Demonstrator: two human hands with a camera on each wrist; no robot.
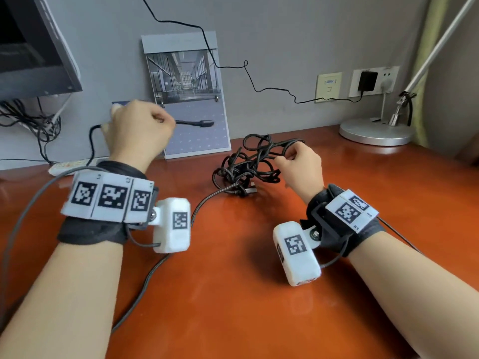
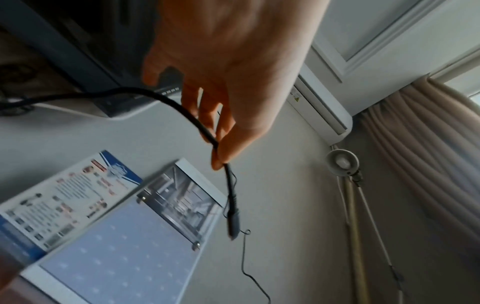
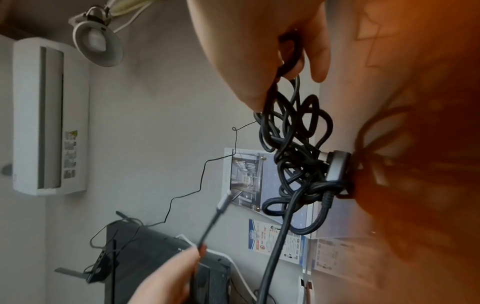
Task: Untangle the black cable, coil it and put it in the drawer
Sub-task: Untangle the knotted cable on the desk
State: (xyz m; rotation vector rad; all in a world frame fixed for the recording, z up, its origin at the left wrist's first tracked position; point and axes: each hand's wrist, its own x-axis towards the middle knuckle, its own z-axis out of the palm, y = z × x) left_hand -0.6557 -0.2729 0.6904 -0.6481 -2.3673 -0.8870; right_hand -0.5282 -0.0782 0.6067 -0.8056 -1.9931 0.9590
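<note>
The left hand (image 1: pixel 137 130) is raised above the bench (image 1: pixel 233 294), its grip clamped on one end of the black cable (image 1: pixel 248 164), the plug (image 1: pixel 204 123) sticking out past the fingers (image 2: pixel 218 123). The right hand (image 1: pixel 300 164) pinches loops at the top of the tangle, which lies knotted on the bench between the two hands. Behind the left hand a calendar (image 1: pixel 197 141) leans on the wall. A thin wire (image 1: pixel 259 86) runs along the wall to a charger (image 1: pixel 366 81). A lamp base (image 1: pixel 375 130) stands at the far right, well apart from the tangle.
</note>
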